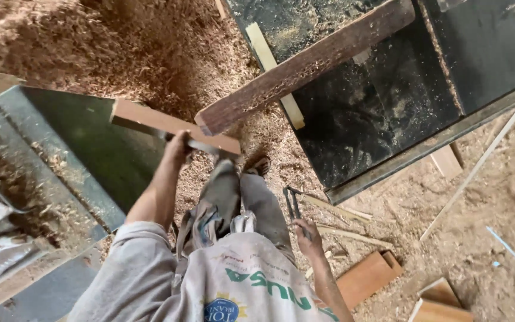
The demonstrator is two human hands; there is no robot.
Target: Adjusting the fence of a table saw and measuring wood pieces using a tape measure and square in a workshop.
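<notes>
Reddish-brown wooden plank (150, 119) at centre-left is lifted one-handed, left hand (180, 144) clamped around it, right hand (306, 231) pinching a dark metal square (292, 206); shifting it likely needs careful balance.

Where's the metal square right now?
In the head view, the metal square is in the right hand, low centre-right beside the person's leg, above the sawdust floor and near the dark machine's edge.
</notes>
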